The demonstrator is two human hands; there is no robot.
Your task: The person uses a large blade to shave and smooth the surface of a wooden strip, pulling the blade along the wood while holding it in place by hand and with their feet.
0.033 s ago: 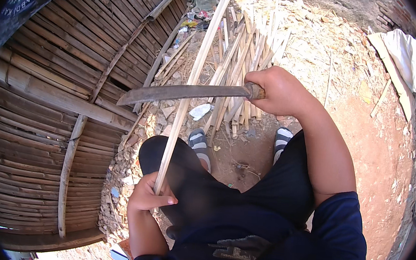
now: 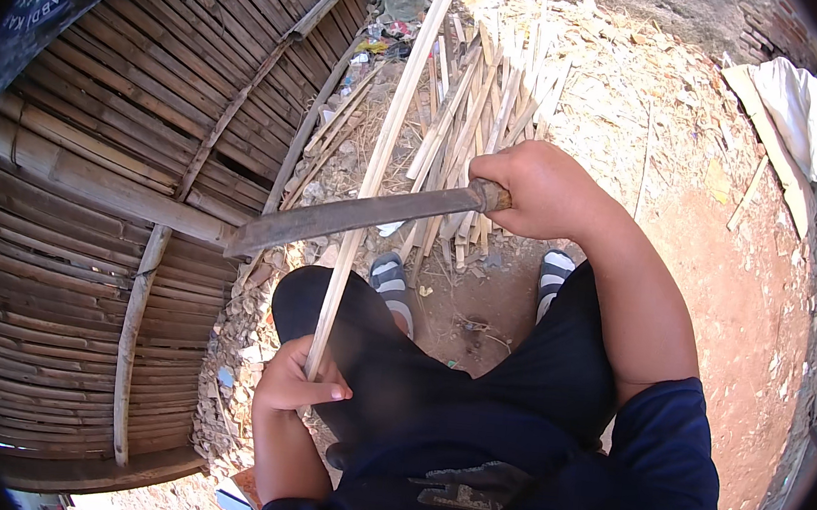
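Observation:
My left hand (image 2: 303, 380) is closed round the lower end of a long pale bamboo strip (image 2: 393, 126), beside my left knee. The strip slants up and away to the top of the view. In my right hand (image 2: 540, 189) is the wooden handle of a machete (image 2: 363, 213), its dark blade pointing left. The blade crosses the strip well above my left hand; whether edge and strip touch, I cannot tell. Beyond the machete lies a heap of split bamboo strips (image 2: 461, 113) on the ground, partly hidden by the blade and right hand.
A bamboo-slat wall (image 2: 61, 290) with thick poles stands close on the left. My striped sandals (image 2: 391, 283) rest on dirt littered with chips and scraps. At the far right, a white sack (image 2: 805, 121) lies by a board (image 2: 768, 142).
My right hand has moved slightly left, and the machete blade has come lower and nearer to me along the strip. My left hand keeps its hold almost unmoved.

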